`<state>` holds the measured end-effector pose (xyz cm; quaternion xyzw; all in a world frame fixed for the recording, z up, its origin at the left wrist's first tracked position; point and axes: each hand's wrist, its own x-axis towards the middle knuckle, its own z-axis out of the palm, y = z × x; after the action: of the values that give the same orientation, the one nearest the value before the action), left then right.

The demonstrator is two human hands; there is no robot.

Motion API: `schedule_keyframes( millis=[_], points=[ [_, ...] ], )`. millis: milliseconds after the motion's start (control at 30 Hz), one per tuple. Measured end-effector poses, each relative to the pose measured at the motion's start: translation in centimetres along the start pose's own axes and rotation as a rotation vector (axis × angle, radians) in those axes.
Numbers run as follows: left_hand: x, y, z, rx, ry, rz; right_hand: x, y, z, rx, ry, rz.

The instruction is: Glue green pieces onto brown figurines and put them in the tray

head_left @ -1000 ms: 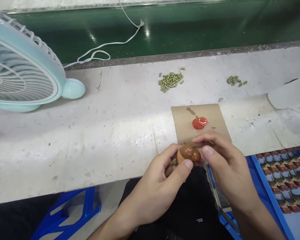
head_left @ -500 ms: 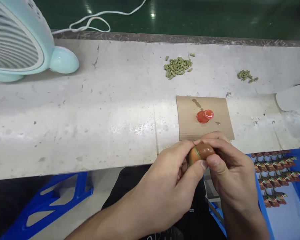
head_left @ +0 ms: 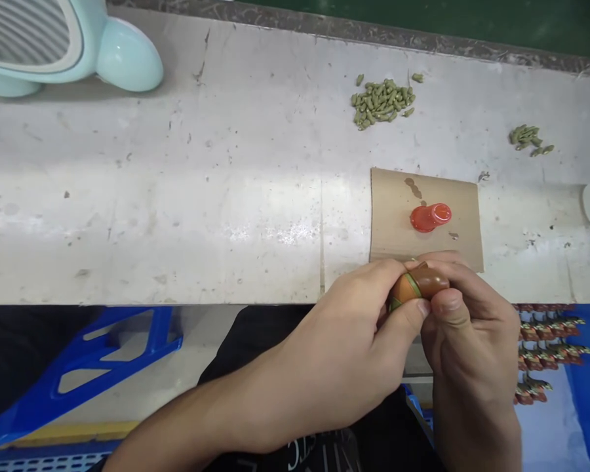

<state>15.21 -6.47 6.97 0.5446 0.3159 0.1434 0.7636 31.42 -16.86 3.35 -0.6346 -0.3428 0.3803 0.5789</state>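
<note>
Between my two hands is a small painted figurine [head_left: 427,282], glossy brown at one end and orange with a green band at the other. My left hand [head_left: 354,334] is closed around its orange end, thumb on the near side. With thumb and fingers, my right hand [head_left: 469,328] grips the brown end. The fingers cover much of the piece. Just beyond them, a small red plastic cup-like piece [head_left: 430,217] lies on a flat sheet of brown cardboard [head_left: 391,226].
Green pellet-like pieces [head_left: 383,101] form a pile on the worktable [head_left: 216,183], with a smaller pile [head_left: 526,137] to the right. A pale blue fan [head_left: 128,56] stands far left. Rows of small painted figures [head_left: 545,354] sit in a blue crate [head_left: 587,393]. A blue stool [head_left: 108,360] is below.
The view has tilted down and shifted left, so the table things appear displaced. Both hands keep their grip on the figurine, which looks nearly unchanged in position between them.
</note>
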Motion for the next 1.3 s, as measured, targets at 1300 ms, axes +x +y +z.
schedule_keyframes(
  millis=[1300],
  points=[
    [-0.2, -1.9, -0.2, 0.052, 0.049, 0.347, 0.6, -0.2, -1.3, -0.055, 0.021, -0.261]
  ],
)
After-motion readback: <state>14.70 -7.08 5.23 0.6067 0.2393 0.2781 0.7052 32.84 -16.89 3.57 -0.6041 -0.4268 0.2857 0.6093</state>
